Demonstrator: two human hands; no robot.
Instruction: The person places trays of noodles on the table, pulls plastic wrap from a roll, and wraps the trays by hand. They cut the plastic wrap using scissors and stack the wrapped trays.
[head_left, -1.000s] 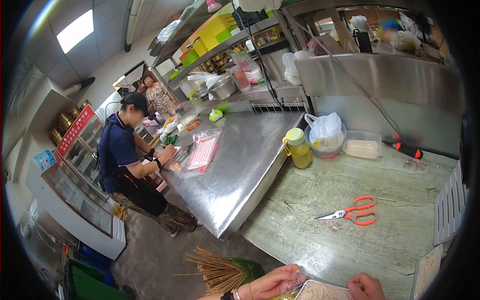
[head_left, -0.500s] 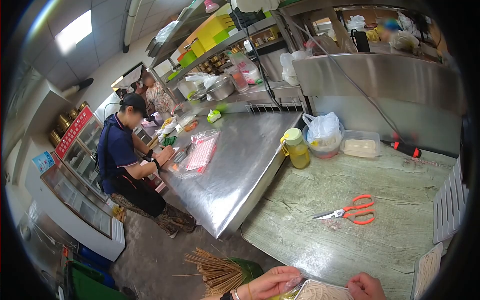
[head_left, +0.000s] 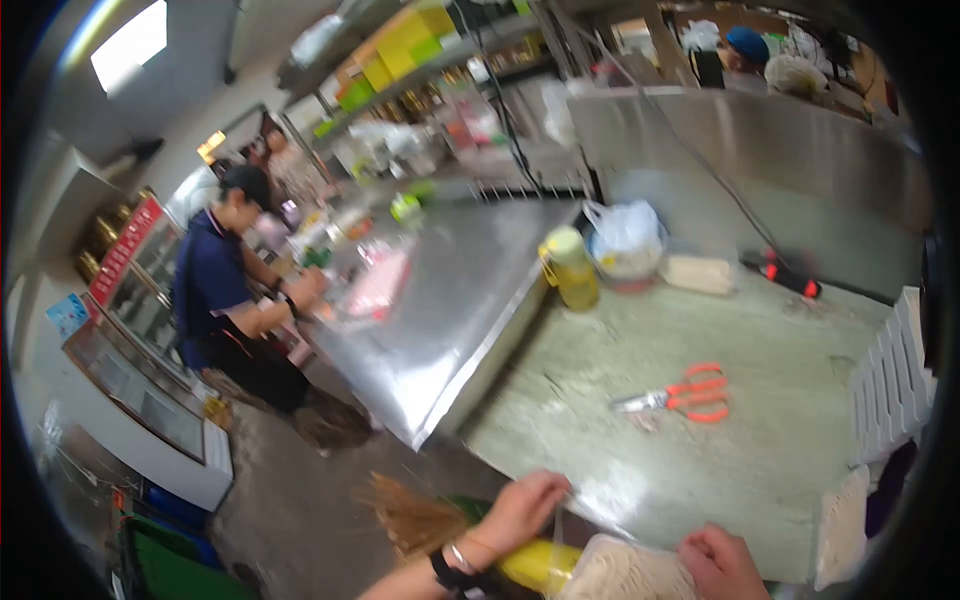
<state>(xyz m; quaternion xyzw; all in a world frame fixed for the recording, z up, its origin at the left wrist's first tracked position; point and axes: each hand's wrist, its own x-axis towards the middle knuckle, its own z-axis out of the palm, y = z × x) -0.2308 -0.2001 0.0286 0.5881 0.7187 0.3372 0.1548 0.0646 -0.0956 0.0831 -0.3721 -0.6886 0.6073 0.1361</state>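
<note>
A white tray of pale noodle-like strands [head_left: 622,572] lies at the bottom edge of the view, partly cut off. My left hand [head_left: 522,512] is raised at its left with the fingertips pinched on a thin clear plastic film, which hangs down toward the tray. Curled at the tray's right edge, my right hand [head_left: 722,562] appears to grip the rim; its fingertips are hidden. Below my left forearm is something yellow [head_left: 540,566], partly covered. Orange-handled scissors [head_left: 680,396] lie on the table beyond my hands.
On the green table [head_left: 560,420] stand a yellow-green bottle [head_left: 570,268], a bagged tub [head_left: 628,245] and a plastic box [head_left: 698,274]. A white rack [head_left: 888,375] and another noodle tray [head_left: 842,525] are at right. A bundle of thin sticks [head_left: 410,515] is lower left. A co-worker [head_left: 225,290] stands at the steel table [head_left: 450,320].
My left hand has lifted up and to the left, drawing the clear film away from the tray. My right hand stays by the tray. The view has shifted and blurred.
</note>
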